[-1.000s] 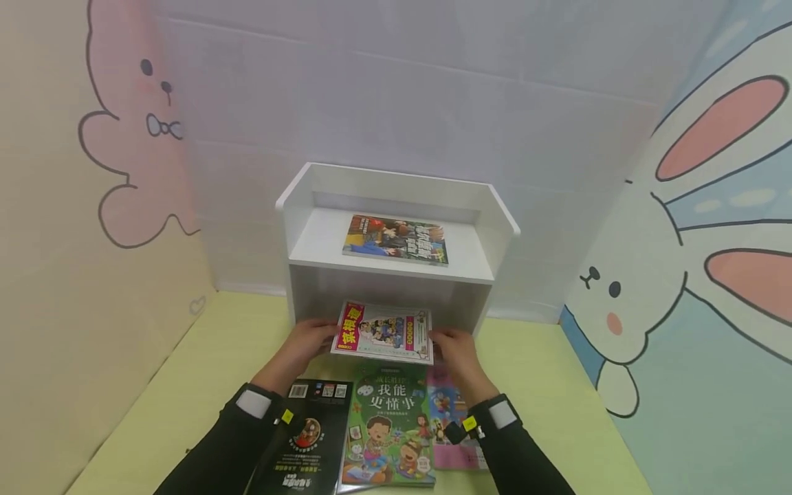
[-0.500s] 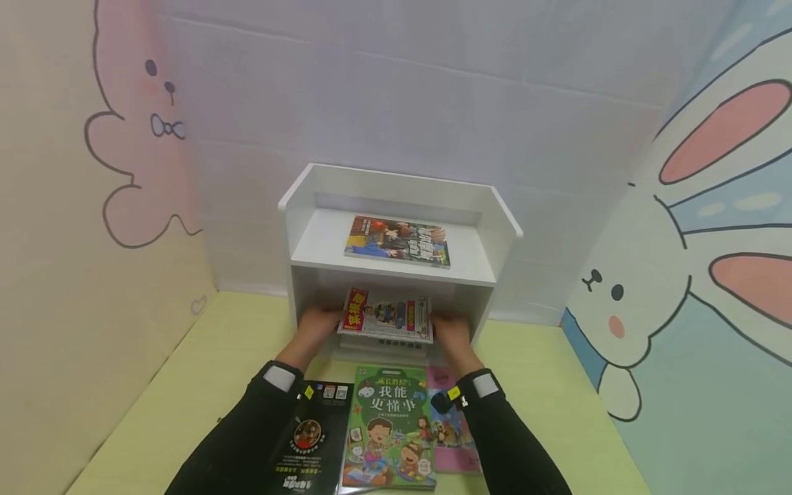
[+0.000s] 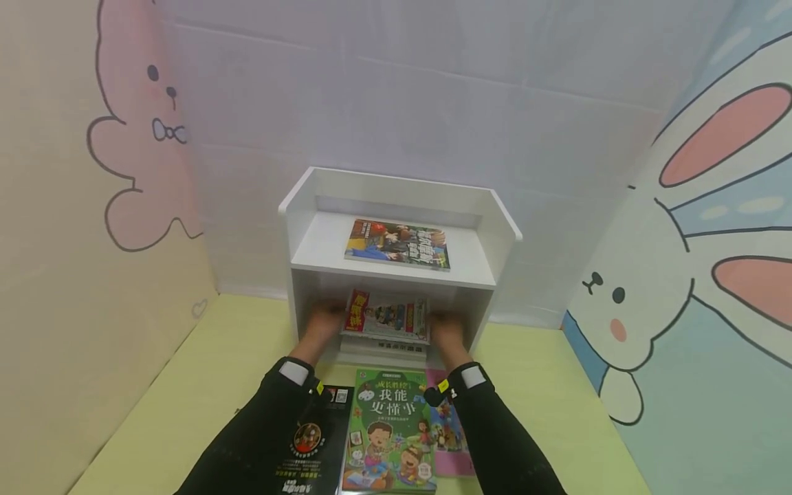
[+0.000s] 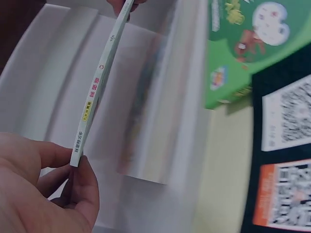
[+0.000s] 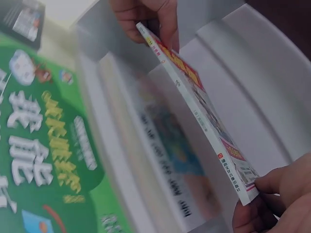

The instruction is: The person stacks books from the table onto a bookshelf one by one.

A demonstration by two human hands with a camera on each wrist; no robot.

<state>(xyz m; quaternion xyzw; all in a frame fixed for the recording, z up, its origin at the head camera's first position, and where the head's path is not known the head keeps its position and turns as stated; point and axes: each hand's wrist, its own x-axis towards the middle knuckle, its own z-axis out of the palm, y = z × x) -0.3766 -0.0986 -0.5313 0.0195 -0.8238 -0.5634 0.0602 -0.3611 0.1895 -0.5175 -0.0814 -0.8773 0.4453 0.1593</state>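
Note:
A thin book [image 3: 386,316] with a red title band is held level inside the lower compartment of a white shelf unit [image 3: 396,277]. My left hand [image 3: 324,324] pinches its left end; in the left wrist view thumb and fingers grip the corner of the spine. At the other end my right hand [image 3: 448,333] pinches the book, thumb on top and fingers beneath in the right wrist view. Below the held book lies a thicker book [image 3: 383,346] on the compartment floor, with a gap between them in both wrist views.
Another comic book [image 3: 397,243] lies on the upper shelf. In front of the unit, on the yellow table [image 3: 247,357], lie a green book [image 3: 390,433], a black book [image 3: 315,443] and a pink book [image 3: 454,460]. Painted walls stand on both sides.
Both hands have carried the thin book forward from in front of the shelf unit into its lower compartment. The thicker book beneath has come into sight.

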